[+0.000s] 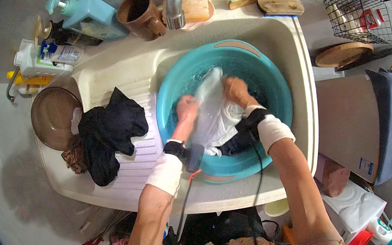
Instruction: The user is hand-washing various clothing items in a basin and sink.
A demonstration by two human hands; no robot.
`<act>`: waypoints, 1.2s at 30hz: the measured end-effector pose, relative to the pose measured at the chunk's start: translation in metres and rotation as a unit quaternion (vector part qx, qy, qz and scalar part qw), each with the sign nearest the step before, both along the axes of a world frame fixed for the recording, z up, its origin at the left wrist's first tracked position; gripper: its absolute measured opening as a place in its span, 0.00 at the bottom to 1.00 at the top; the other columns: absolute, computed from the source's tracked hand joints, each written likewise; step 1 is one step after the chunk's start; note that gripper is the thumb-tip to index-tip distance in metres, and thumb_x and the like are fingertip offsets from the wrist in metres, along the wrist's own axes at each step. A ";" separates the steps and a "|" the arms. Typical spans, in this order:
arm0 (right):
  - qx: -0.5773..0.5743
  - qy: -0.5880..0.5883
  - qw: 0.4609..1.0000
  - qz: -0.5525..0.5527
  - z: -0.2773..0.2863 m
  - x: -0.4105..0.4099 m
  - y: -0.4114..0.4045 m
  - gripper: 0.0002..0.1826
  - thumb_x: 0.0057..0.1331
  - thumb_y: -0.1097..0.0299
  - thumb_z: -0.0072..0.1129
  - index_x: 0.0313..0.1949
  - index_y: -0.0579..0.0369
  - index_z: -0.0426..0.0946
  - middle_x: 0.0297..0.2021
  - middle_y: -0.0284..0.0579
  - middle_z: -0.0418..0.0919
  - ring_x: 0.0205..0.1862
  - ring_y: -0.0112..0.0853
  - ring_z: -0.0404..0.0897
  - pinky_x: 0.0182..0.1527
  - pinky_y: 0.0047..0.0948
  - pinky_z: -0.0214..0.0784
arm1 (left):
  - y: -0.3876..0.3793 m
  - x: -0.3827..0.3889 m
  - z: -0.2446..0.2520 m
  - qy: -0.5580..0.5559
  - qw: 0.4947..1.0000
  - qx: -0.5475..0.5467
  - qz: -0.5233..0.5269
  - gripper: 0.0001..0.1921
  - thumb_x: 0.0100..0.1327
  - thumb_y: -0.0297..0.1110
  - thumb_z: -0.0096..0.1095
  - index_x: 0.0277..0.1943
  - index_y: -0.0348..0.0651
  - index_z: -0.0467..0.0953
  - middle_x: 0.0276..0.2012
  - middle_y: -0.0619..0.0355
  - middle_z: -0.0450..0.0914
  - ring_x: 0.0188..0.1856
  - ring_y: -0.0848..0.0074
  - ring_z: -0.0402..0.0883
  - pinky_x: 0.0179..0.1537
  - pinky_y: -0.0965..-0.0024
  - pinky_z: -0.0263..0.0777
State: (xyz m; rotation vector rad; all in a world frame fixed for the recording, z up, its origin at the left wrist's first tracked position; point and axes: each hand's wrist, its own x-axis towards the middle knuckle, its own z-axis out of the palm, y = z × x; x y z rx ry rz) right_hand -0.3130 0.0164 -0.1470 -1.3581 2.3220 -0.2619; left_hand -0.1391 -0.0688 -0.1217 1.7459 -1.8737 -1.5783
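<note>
A teal plastic basin [177, 70] with water in it stands in the bowl of a laundry sink [306, 120]. White wet cloth [209, 113] is stretched between my two hands over the basin. My left hand [187, 109] is closed on the cloth's left edge, blurred by motion. On its right side, higher up, my right hand [238, 90] grips the cloth with bent fingers. Dark cloth [234, 143] lies in the basin under the white one. Both wrists wear white cuffs and black straps with cables.
Black garments [111, 129] lie on the ribbed washboard at the left, beside a brown translucent bowl [54, 118]. The chrome faucet [176, 13] hangs above the basin's far side. A brown mug [140, 13], a blue pump bottle [92, 17], a soap bar [195, 10] and brushes [280, 5] line the back.
</note>
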 end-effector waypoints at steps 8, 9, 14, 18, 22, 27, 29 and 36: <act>-0.251 -0.380 0.887 -0.075 0.177 -0.029 0.007 0.10 0.54 0.71 0.54 0.36 0.57 0.78 0.29 0.38 0.79 0.31 0.27 0.77 0.38 0.27 0.70 | -0.034 0.031 0.151 0.283 0.958 -0.017 -0.045 0.07 0.56 0.22 0.58 0.38 0.41 0.76 0.28 0.69 0.71 0.28 0.88 0.65 0.30 0.83 0.59; -0.281 -0.391 0.872 -0.091 0.207 -0.036 0.012 0.10 0.54 0.74 0.53 0.36 0.57 0.78 0.29 0.34 0.78 0.32 0.24 0.76 0.39 0.25 0.69 | -0.041 0.034 0.178 0.289 0.955 -0.031 -0.057 0.07 0.56 0.22 0.58 0.38 0.40 0.76 0.27 0.70 0.70 0.28 0.88 0.64 0.29 0.85 0.58; -0.345 -0.357 0.865 -0.063 0.273 -0.052 0.032 0.16 0.52 0.75 0.56 0.42 0.59 0.75 0.33 0.38 0.78 0.37 0.26 0.76 0.43 0.25 0.69 | -0.036 0.034 0.248 0.343 0.928 -0.109 -0.098 0.07 0.55 0.22 0.59 0.38 0.38 0.76 0.26 0.71 0.68 0.27 0.91 0.61 0.30 0.86 0.55; -0.281 -0.288 0.908 0.120 0.239 0.015 -0.004 0.30 0.50 0.74 0.62 0.54 0.56 0.66 0.45 0.43 0.75 0.44 0.30 0.75 0.48 0.31 0.69 | -0.015 0.031 0.210 0.315 0.928 -0.079 -0.180 0.10 0.56 0.25 0.59 0.42 0.38 0.75 0.31 0.64 0.74 0.33 0.83 0.70 0.38 0.81 0.64; -0.106 -0.078 0.983 0.126 0.097 0.049 -0.023 0.13 0.55 0.59 0.53 0.38 0.47 0.78 0.30 0.50 0.80 0.33 0.47 0.80 0.38 0.44 0.71 | 0.008 0.034 0.126 0.124 0.880 -0.294 -0.352 0.21 0.55 0.32 0.60 0.52 0.38 0.71 0.46 0.51 0.77 0.48 0.68 0.76 0.50 0.69 0.68; 0.030 -0.002 0.987 0.156 0.007 0.107 -0.010 0.14 0.54 0.60 0.55 0.38 0.50 0.79 0.35 0.48 0.81 0.37 0.43 0.81 0.39 0.46 0.71 | 0.005 0.074 0.089 0.063 0.961 0.034 -0.269 0.25 0.56 0.28 0.62 0.57 0.35 0.66 0.52 0.47 0.73 0.54 0.67 0.72 0.54 0.67 0.66; 0.087 -0.048 0.972 0.214 0.009 0.101 -0.015 0.13 0.55 0.60 0.54 0.36 0.52 0.80 0.33 0.51 0.81 0.34 0.43 0.81 0.35 0.46 0.72 | 0.007 0.084 0.087 0.077 0.961 0.033 -0.265 0.25 0.55 0.28 0.62 0.57 0.35 0.67 0.51 0.47 0.74 0.53 0.67 0.72 0.54 0.67 0.66; -0.034 -0.080 0.992 0.096 0.009 0.116 -0.015 0.12 0.57 0.58 0.50 0.28 0.50 0.77 0.24 0.48 0.79 0.29 0.44 0.80 0.31 0.41 0.72 | 0.002 0.092 0.113 0.110 0.975 0.037 -0.187 0.21 0.57 0.29 0.60 0.53 0.37 0.70 0.46 0.48 0.75 0.47 0.70 0.74 0.49 0.69 0.68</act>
